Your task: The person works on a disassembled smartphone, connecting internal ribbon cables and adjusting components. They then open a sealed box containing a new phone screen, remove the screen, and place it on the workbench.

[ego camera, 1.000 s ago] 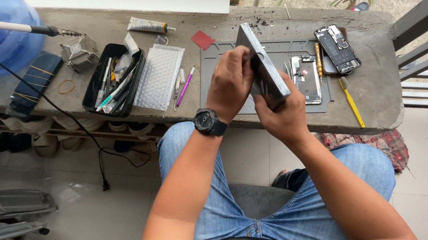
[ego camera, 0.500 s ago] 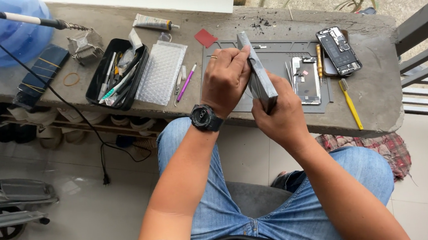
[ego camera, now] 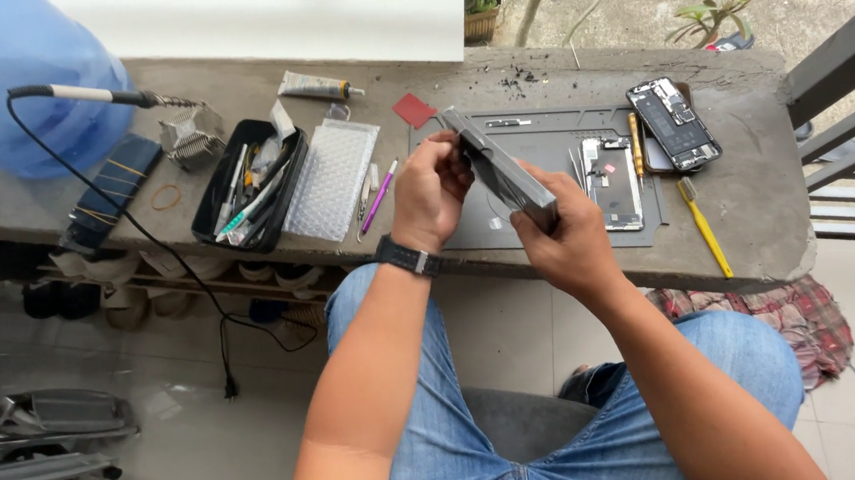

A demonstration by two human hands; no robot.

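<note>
Head view, the only one. We see both hands raised just above the near edge of the table [ego camera: 767,216], sharing one dark flat phone [ego camera: 503,173] held tilted, its long edge running from upper left to lower right.

Left hand [ego camera: 431,192]: grip closed on the phone's upper end, fingers curled over the top edge, thumb side facing us. A black wristwatch [ego camera: 407,256] sits on that wrist.

Right hand [ego camera: 568,235]: grip clamped on the phone's lower end, fingers wrapped round from beneath, the corner of the phone showing above the knuckles. Whether a small tool sits between the fingers we cannot tell.

The phone lies between the two grips, over the front part of a grey work mat [ego camera: 541,147].

Counts, as far as we can make out:
- One phone in hand.
- Two opened phone pieces on the table: one on the mat [ego camera: 612,185] just right of the right hand, one [ego camera: 673,123] further right, off the mat.
- One yellow toothbrush [ego camera: 705,228] near the right edge.
- One black tool tray [ego camera: 248,187], one bubble-wrap pouch [ego camera: 331,180] beside it.
- One purple pen-like tool [ego camera: 380,195] left of the left hand.
- One red square card [ego camera: 415,110], one glue tube [ego camera: 316,86].
- One soldering iron [ego camera: 101,94] with its black cord.
</note>
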